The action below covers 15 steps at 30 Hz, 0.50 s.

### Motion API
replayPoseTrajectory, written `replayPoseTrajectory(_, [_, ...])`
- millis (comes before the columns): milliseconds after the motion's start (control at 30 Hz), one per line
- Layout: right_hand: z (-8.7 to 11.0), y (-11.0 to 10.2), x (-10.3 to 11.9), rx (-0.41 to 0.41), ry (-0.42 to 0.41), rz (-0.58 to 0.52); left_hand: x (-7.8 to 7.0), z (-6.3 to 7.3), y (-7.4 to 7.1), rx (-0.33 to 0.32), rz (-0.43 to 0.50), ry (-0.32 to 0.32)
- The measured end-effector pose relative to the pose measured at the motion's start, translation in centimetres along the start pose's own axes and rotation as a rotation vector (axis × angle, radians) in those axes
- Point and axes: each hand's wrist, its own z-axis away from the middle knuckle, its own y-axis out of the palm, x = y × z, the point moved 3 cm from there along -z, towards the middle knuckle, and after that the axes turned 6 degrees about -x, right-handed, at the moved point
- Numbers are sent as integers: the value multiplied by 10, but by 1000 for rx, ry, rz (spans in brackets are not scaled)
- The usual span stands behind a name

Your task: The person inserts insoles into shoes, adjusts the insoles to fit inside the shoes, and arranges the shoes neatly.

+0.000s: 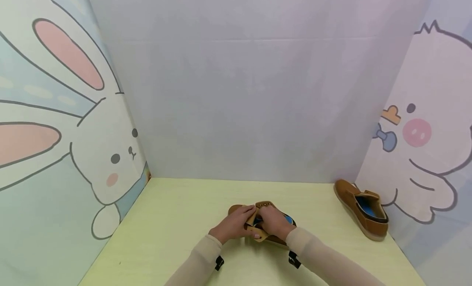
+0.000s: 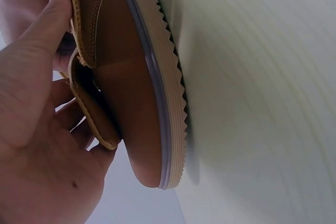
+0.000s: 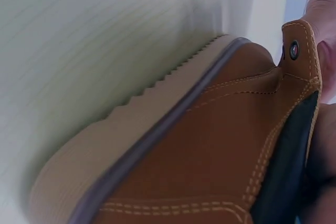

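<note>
A brown leather shoe [image 1: 276, 239] with a blue insole sits sole-down on the table, toe to the left. My left hand [image 1: 236, 225] grips its front opening, the thumb against a side flap [image 2: 84, 24] and the fingers around the tan-edged tongue [image 2: 94, 114]. My right hand [image 1: 274, 222] reaches into the shoe's opening from the heel side. Its fingertips are hidden inside, so their hold cannot be seen. In the right wrist view, the dark padded collar [image 3: 286, 156] and an eyelet flap [image 3: 299, 51] stand beside the right hand.
A matching brown shoe [image 1: 363, 210] rests at the right edge of the pale yellow table [image 1: 177, 204], near the side wall. A grey panel [image 1: 243, 110] rises behind the table, with cartoon-printed walls on both sides.
</note>
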Motion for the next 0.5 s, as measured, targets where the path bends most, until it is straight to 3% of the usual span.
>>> replayPoseTrajectory(100, [-2, -1, 2, -2, 20, 2, 1, 0, -1, -5, -2, -7])
replayPoseTrajectory(300, [-3, -3, 8, 81, 154, 98, 0, 2, -2, 2, 17, -7])
replayPoseTrajectory(500, [-2, -13, 14, 151, 149, 68, -3, 4, -6, -2, 34, -2])
